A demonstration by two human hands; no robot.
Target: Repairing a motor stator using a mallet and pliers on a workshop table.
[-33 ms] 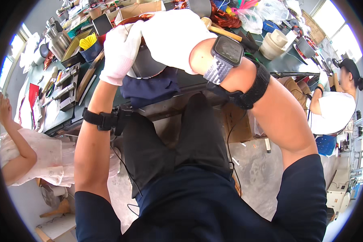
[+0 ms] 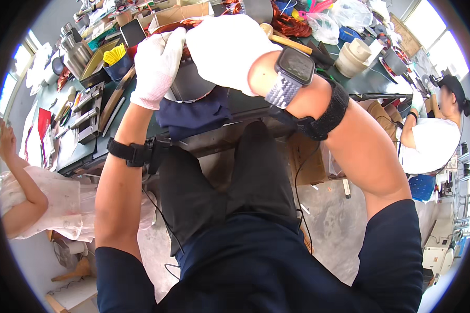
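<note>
A grey metal cylinder with copper windings, looking like a motor stator (image 2: pixel 192 84), sits at the bench's near edge on a folded navy cloth (image 2: pixel 193 113). My left hand (image 2: pixel 157 68), in a white knit glove, is at its left side. Its fingers are drawn together at the copper wire (image 2: pixel 181 24); whatever lies between them is too small to make out. My right hand (image 2: pixel 227 49), also white-gloved, arches over the top of the cylinder. The back of the glove hides its fingers and what they touch.
A wooden-handled mallet (image 2: pixel 292 43) lies beyond my right wrist. Left stand a blue cup of yellow strips (image 2: pixel 115 58) and metal tools (image 2: pixel 91 112). Stacked cream bowls (image 2: pixel 354 57) stand right. One person (image 2: pixel 433 130) sits far right; another person's arm (image 2: pixel 23 182) shows left.
My hands have drawn slightly apart, the right one shifting a little to the right. A narrow gap with copper wire now shows between the gloves.
</note>
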